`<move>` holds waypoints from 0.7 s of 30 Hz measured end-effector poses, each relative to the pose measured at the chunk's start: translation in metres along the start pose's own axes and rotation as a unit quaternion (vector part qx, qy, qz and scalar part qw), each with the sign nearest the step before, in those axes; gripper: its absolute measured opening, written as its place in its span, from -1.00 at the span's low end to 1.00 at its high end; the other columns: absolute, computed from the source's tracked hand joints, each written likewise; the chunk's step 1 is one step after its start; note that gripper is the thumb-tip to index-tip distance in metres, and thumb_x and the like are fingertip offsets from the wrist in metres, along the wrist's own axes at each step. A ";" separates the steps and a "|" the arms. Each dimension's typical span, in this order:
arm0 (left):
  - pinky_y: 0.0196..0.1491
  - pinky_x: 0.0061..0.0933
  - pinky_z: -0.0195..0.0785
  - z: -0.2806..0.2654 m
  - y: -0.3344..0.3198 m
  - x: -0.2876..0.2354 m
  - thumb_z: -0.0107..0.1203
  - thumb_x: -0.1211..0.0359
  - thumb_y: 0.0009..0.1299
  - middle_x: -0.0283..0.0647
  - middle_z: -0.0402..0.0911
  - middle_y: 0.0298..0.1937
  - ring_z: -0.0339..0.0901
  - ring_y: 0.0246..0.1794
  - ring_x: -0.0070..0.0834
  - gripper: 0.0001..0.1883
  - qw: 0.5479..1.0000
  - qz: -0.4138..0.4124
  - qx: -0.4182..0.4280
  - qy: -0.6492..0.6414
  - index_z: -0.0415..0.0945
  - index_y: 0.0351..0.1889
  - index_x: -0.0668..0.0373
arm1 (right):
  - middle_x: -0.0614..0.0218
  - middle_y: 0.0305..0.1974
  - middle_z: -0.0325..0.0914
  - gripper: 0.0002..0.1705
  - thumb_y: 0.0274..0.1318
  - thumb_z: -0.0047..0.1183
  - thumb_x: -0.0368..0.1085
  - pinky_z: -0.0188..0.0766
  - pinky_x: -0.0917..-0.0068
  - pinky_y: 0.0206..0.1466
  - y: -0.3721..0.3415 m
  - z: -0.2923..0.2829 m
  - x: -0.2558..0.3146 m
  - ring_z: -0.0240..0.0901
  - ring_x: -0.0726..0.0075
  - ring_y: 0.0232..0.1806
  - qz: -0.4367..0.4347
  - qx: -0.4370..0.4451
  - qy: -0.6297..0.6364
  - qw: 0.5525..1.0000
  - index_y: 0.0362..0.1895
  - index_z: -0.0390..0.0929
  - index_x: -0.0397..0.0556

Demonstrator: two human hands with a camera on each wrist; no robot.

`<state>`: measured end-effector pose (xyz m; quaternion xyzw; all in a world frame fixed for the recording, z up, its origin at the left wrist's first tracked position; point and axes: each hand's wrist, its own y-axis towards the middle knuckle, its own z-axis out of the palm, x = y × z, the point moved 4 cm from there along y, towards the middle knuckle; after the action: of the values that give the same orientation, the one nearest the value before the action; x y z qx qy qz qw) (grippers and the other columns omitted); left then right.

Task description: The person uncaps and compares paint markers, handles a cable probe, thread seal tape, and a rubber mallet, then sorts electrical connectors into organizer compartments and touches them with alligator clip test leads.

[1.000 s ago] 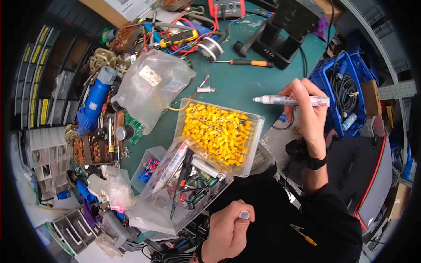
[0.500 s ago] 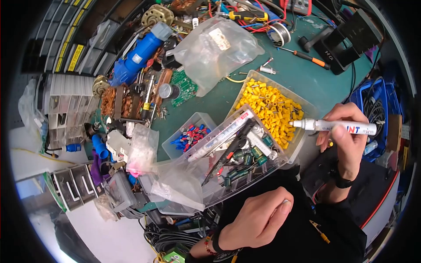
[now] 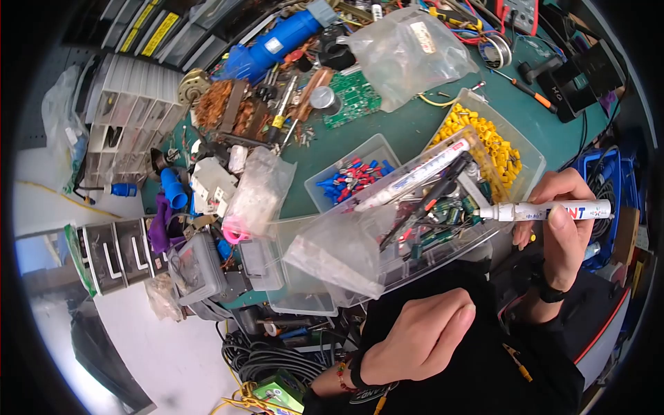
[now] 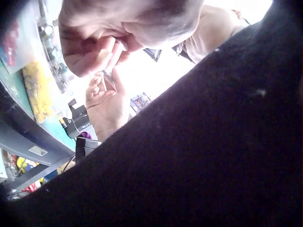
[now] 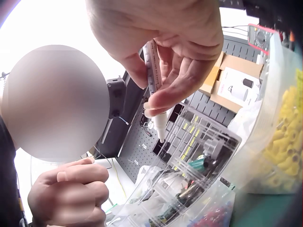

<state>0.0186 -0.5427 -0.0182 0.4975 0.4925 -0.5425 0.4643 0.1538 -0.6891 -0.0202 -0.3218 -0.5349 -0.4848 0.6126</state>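
My right hand (image 3: 564, 232) pinches a white paint marker (image 3: 584, 210) between thumb and fingers, its tip pointing left over the edge of a clear plastic box (image 3: 408, 280). In the right wrist view the marker (image 5: 154, 78) points downward, uncapped. My left hand (image 3: 418, 339) is curled in front of the black shirt, around the small grey marker cap seen earlier; its fingers now mostly hide the cap. The clear box holds another white marker (image 3: 422, 176), black tweezers-like tools, green components and a plastic bag (image 3: 339, 252).
Behind lie a tub of yellow terminals (image 3: 508, 155) and a small tub of red and blue terminals (image 3: 353, 181). A large plastic bag (image 3: 408, 59), a green circuit board (image 3: 353, 100) and a blue connector (image 3: 277, 45) crowd the bench. Small drawers (image 3: 117, 249) stand left.
My view has swung left, so the bench contents shift right. The right hand has lowered the marker from over the bench toward the clear box. The left fist has turned, covering the cap's end.
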 end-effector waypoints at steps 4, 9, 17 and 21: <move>-0.54 -0.42 0.15 -0.008 -0.011 0.000 -0.20 0.46 0.50 -0.22 0.37 -0.54 0.28 -0.69 -0.40 -0.84 1.000 0.004 -0.008 0.003 0.35 -0.32 0.28 | 0.15 -0.50 0.50 -0.62 0.12 0.16 -0.16 0.37 0.65 -0.61 -0.004 0.016 -0.001 0.47 0.46 -0.64 -0.006 0.017 -0.012 1.000 -0.27 0.43 -0.29; -0.57 -0.44 0.09 -0.019 -0.024 0.001 -0.18 0.43 0.52 -0.28 0.36 -0.57 0.23 -0.72 -0.47 -0.86 0.999 0.023 -0.035 -0.007 0.36 -0.25 0.26 | 0.19 -0.48 0.49 -0.60 0.14 0.19 -0.14 0.37 0.67 -0.63 -0.005 0.033 0.000 0.48 0.48 -0.62 -0.017 0.038 -0.060 0.997 -0.24 0.40 -0.26; -0.58 -0.50 0.03 -0.037 -0.035 -0.004 0.05 0.42 0.37 -0.34 0.30 -0.63 0.20 -0.72 -0.49 -0.90 0.999 0.028 -0.037 -0.021 0.38 -0.34 0.24 | 0.18 -0.50 0.49 -0.60 0.14 0.19 -0.14 0.39 0.61 -0.60 0.000 0.043 -0.002 0.47 0.43 -0.65 -0.027 0.041 -0.032 0.998 -0.25 0.41 -0.26; -0.58 -0.47 0.07 -0.046 -0.036 -0.010 0.13 0.41 0.31 -0.32 0.33 -0.62 0.25 -0.72 -0.45 -0.87 0.998 0.044 -0.033 0.011 0.40 -0.40 0.21 | 0.19 -0.52 0.48 -0.65 0.15 0.17 -0.20 0.38 0.63 -0.63 0.003 0.044 -0.002 0.49 0.44 -0.64 -0.018 0.030 -0.033 0.999 -0.26 0.41 -0.27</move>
<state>-0.0132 -0.4940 -0.0065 0.5089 0.4928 -0.4994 0.4987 0.1418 -0.6477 -0.0120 -0.3094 -0.5750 -0.4684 0.5952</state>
